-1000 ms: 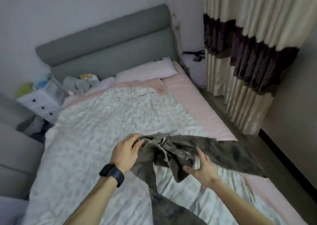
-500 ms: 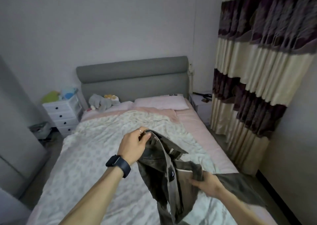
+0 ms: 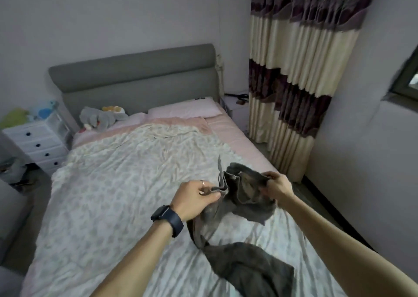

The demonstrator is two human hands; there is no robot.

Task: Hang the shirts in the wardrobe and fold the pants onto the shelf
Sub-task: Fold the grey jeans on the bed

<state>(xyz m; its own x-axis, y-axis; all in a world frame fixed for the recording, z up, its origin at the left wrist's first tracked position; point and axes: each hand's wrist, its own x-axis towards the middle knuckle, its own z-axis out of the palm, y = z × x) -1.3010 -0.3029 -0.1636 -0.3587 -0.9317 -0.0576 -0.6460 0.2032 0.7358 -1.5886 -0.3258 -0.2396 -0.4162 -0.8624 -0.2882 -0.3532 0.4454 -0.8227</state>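
Pants [image 3: 247,193] pinched at waistband by left hand [image 3: 194,199] at nine o'clock, right hand [image 3: 277,187] at three; pull taut, align legs before folding.

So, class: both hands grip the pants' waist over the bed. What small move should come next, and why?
Probably draw the left hand and right hand apart to pull the waist taut. Each pinches an end of it, but the pants sag bunched between them, legs crumpled on the bed, so a neat fold looks hard to start.
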